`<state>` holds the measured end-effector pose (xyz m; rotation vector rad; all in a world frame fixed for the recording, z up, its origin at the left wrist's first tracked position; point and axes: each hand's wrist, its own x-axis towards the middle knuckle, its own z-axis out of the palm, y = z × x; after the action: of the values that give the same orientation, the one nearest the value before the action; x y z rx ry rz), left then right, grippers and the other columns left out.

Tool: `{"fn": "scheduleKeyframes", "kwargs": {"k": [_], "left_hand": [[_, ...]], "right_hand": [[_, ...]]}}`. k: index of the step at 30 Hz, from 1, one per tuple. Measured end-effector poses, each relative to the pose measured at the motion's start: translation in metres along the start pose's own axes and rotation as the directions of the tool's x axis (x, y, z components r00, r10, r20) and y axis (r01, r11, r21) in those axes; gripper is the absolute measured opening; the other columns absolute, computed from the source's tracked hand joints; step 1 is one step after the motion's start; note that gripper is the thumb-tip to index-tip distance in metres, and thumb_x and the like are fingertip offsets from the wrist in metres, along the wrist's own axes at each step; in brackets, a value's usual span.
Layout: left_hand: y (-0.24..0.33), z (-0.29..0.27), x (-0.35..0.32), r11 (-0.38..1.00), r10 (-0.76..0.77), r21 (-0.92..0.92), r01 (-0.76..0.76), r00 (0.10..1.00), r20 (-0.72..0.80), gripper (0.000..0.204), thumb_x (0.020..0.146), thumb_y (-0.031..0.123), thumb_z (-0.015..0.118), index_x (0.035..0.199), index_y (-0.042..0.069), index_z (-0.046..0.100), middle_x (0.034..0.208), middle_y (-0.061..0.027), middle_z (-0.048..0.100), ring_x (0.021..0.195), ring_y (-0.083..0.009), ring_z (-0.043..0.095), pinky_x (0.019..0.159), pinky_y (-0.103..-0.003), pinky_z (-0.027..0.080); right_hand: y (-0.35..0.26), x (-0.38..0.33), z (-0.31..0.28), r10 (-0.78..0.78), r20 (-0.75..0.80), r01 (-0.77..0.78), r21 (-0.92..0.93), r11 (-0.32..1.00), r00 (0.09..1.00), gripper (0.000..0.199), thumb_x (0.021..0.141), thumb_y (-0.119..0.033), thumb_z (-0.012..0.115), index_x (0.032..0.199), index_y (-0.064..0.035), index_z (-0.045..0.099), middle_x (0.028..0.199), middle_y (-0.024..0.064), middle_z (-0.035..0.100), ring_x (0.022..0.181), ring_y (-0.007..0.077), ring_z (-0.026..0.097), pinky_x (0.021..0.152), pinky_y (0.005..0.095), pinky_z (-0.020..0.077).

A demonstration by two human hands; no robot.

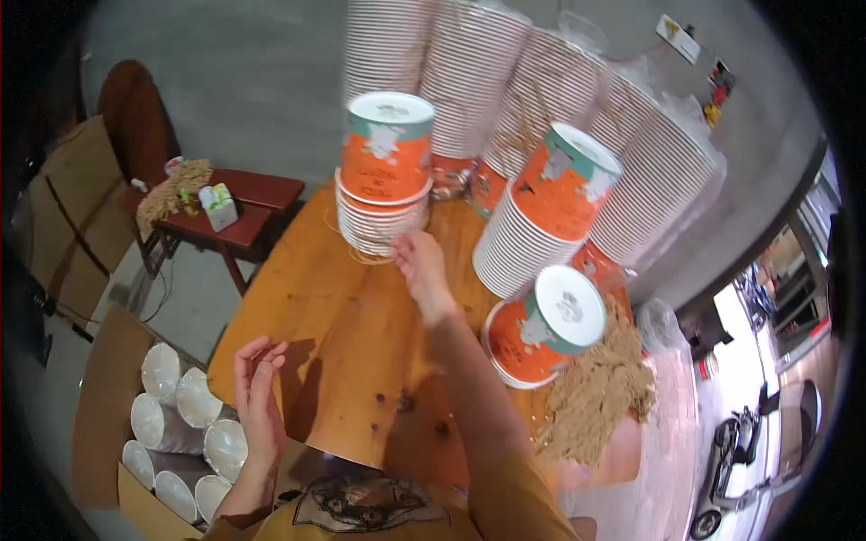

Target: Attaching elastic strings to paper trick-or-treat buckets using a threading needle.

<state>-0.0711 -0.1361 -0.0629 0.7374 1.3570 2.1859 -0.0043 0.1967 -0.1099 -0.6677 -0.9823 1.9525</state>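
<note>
My right hand (419, 269) reaches across the wooden table to the foot of a short stack of upturned paper buckets (386, 149), orange and green with white bases. Its fingers are bent together beside the lower rims, near thin tan loops (368, 259) that look like rubber bands or string. Whether a loop is between the fingertips is too small to tell. My left hand (260, 392) hovers at the table's left edge, fingers apart and holding nothing. To the right stand a taller stack of upturned buckets (546, 212) and a nearer, shorter bucket stack (546, 325).
Tall stacks of white-rimmed buckets (474, 77) line the table's back. A crumpled brown heap (603, 388) lies at the right. An open carton (99, 406) of wrapped white bucket or cup stacks stands at lower left, near a red-brown bench (262, 189).
</note>
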Motion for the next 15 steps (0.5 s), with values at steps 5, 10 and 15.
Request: {"fn": "scheduleKeyframes", "kwargs": {"k": [5, 10, 15], "left_hand": [[-0.026, 0.028, -0.008, 0.992, -0.126, 0.028, 0.123, 0.983, 0.134, 0.028, 0.098, 0.018, 0.054, 0.121, 0.003, 0.051, 0.115, -0.0081, 0.058, 0.11, -0.0154, 0.054, 0.097, -0.028, 0.04], [-0.045, 0.062, -0.026, 0.958, -0.286, 0.092, 0.271, 0.913, 0.291, 0.024, 0.098, 0.014, 0.055, 0.12, 0.005, 0.052, 0.111, -0.0065, 0.059, 0.105, -0.0126, 0.055, 0.095, -0.027, 0.041], [-0.097, 0.124, -0.036, 0.887, -0.412, 0.03, 0.461, 0.762, 0.5, 0.031, 0.098, 0.013, 0.053, 0.126, 0.001, 0.048, 0.115, -0.0078, 0.057, 0.104, -0.0171, 0.057, 0.092, -0.029, 0.047]], "right_hand": [[-0.035, -0.12, 0.019, -0.31, 0.08, 0.296, -0.587, 0.754, 0.947, 0.031, 0.089, -0.017, 0.061, 0.115, -0.0011, 0.055, 0.116, 0.0146, 0.058, 0.102, 0.0268, 0.057, 0.085, 0.0351, 0.0493], [-0.123, -0.219, -0.013, -0.626, 0.471, 0.185, -0.865, -0.467, 0.622, 0.041, 0.074, -0.017, 0.076, 0.109, -0.0021, 0.059, 0.118, 0.02, 0.057, 0.116, 0.0368, 0.053, 0.098, 0.0472, 0.043], [-0.147, -0.247, -0.071, -0.639, 0.334, 0.112, -0.925, -0.362, 0.693, 0.03, 0.078, -0.01, 0.07, 0.104, -0.0024, 0.058, 0.107, 0.0156, 0.059, 0.106, 0.0372, 0.053, 0.093, 0.0462, 0.0424]]}}
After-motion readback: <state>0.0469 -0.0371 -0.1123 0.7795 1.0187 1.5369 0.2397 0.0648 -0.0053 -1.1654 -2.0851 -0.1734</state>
